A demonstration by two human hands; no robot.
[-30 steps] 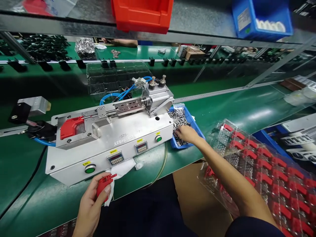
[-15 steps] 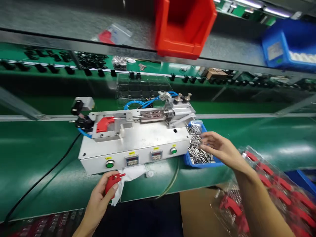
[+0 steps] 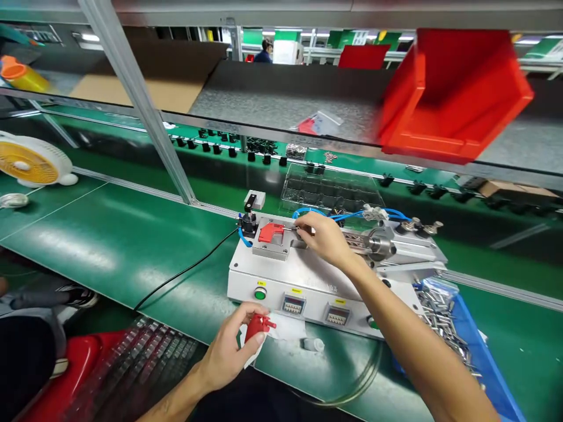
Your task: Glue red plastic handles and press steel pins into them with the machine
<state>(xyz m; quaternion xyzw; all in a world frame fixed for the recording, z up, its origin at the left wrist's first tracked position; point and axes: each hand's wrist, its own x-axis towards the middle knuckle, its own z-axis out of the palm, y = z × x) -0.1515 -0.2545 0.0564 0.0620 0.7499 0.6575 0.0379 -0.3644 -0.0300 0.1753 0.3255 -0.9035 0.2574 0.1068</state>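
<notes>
At the near edge of the green bench (image 3: 109,228), the left hand (image 3: 235,346) pinches a red part (image 3: 254,328) between thumb and fingers, its narrow prong pointing away from the palm toward the right. The piece looks like moulded plastic, probably light, stiff and rather smooth. The broad body seems the right place to take hold, leaving the prong free, since that thin end would likely be the first to snap.

Just beyond lie a white cloth (image 3: 290,328) and a small translucent cap (image 3: 314,344), in front of the machine (image 3: 303,275). Near the right side, a blue bin (image 3: 484,363) holds loose metal pins (image 3: 440,313); these look hard and slick, apt to roll, and best taken one at a time by the shank.

On top of the machine, a second red piece (image 3: 266,233) sits in the metal fixture. The right hand (image 3: 303,227) is beside it, thumb and fingertips drawn close together at the rod end; whether anything is between them cannot be told.

Farther back are a clear tray (image 3: 329,190) and, on the shelf (image 3: 264,102), a red bin (image 3: 466,143).
</notes>
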